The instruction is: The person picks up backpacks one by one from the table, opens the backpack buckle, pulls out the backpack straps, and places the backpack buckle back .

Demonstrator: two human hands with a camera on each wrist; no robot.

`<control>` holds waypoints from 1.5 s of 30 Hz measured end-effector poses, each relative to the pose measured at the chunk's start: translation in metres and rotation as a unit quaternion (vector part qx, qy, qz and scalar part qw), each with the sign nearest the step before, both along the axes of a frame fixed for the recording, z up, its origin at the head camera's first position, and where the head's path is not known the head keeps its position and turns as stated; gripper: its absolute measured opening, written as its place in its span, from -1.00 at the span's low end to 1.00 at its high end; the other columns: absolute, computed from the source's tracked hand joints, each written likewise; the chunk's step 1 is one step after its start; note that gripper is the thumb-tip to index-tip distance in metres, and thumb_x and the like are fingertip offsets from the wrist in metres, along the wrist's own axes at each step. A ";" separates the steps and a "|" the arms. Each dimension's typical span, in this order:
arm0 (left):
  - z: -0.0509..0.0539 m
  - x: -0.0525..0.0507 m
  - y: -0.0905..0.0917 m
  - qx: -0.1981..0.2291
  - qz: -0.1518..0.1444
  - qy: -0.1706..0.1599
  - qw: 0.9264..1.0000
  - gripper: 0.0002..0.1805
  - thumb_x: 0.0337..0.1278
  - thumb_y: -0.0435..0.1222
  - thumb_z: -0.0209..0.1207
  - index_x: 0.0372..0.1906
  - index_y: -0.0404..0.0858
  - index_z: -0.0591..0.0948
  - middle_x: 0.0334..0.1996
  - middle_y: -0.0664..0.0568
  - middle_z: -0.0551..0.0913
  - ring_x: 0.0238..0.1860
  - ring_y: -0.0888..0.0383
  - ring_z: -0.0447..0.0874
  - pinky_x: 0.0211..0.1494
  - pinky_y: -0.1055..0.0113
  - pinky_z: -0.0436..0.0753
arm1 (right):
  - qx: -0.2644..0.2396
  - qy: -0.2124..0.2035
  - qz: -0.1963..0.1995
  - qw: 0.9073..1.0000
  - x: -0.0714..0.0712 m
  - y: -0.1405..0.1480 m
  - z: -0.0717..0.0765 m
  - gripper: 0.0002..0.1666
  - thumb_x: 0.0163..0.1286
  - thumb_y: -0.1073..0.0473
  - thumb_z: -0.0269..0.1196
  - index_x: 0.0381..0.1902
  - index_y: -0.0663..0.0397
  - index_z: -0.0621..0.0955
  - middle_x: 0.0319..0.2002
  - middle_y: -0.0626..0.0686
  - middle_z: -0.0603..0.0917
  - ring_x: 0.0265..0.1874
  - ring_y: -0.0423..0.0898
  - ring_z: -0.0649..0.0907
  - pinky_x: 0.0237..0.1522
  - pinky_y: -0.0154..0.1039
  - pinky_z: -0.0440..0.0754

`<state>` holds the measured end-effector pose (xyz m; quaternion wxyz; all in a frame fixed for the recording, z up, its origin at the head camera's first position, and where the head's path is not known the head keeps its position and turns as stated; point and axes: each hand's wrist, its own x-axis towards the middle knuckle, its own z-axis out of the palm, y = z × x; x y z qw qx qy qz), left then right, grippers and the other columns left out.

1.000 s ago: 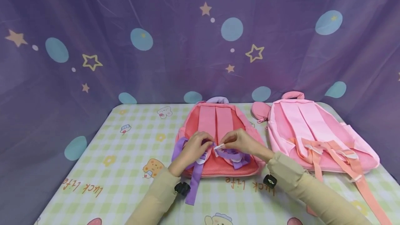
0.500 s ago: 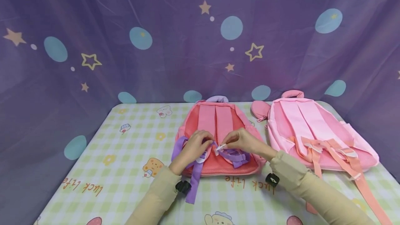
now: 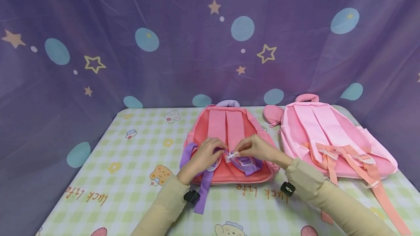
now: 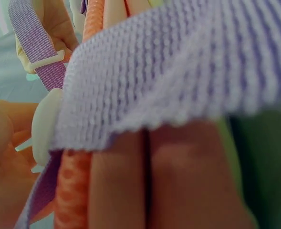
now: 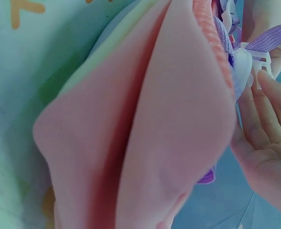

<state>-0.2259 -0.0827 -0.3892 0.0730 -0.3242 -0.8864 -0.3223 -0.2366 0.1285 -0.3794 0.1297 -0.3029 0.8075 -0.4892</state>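
A coral-pink backpack (image 3: 219, 123) lies at mid-table in the head view, its shoulder-strap side up, with purple webbing straps (image 3: 205, 194) at its lower end. Over the back panel, my left hand (image 3: 204, 154) pinches the end of a purple strap between thumb and fingers. My right hand (image 3: 256, 147) pinches a small white plastic slide buckle (image 5: 263, 64), through which purple webbing passes in the right wrist view. The two hands are close together. In the left wrist view, wide purple webbing (image 4: 145, 71) covers much of the scene, and a white plastic fitting (image 4: 46, 125) sits beside it.
A light-pink backpack (image 3: 347, 130) with peach straps (image 3: 387, 203) lies on the right. Between the backpacks is a small round pink pouch (image 3: 273, 114). A green checked cloth (image 3: 137, 163) covers the table, and a purple curtain (image 3: 183, 72) hangs behind.
The white buckle has turned slightly in my right hand, and the purple webbing beside it has shifted lower. Both hands stay in nearly the same place; the head view has tilted slightly.
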 end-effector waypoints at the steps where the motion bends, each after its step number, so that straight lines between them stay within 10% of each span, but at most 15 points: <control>1: 0.000 0.000 0.000 -0.001 -0.004 -0.002 1.000 -0.89 0.02 -0.43 0.14 -0.34 -0.21 0.62 -0.36 0.09 0.59 -0.19 0.14 0.44 -0.05 0.26 0.39 | 0.003 -0.001 -0.002 1.000 0.000 0.000 0.000 -0.85 0.10 0.30 0.26 -0.35 0.29 0.64 -0.36 0.14 0.67 -0.35 -0.15 0.64 -0.28 -0.35 0.57; 15: -0.001 0.002 -0.002 -0.002 -0.043 -0.003 0.999 -0.92 0.01 -0.38 0.17 -0.35 -0.21 0.62 -0.32 0.11 0.61 -0.20 0.19 0.44 -0.06 0.31 0.40 | 0.007 -0.006 -0.005 1.000 0.000 0.003 -0.003 -0.84 0.11 0.29 0.25 -0.33 0.26 0.65 -0.36 0.10 0.68 -0.40 -0.22 0.61 -0.32 -0.36 0.56; 45: 0.001 0.004 -0.002 0.041 0.013 -0.036 0.998 -0.91 0.04 -0.43 0.12 -0.35 -0.23 0.60 -0.37 0.09 0.59 -0.21 0.19 0.50 -0.12 0.32 0.46 | -0.020 -0.028 0.009 0.999 0.007 0.008 -0.003 -0.87 0.09 0.36 0.24 -0.37 0.36 0.63 -0.37 0.19 0.67 -0.41 -0.27 0.62 -0.36 -0.37 0.57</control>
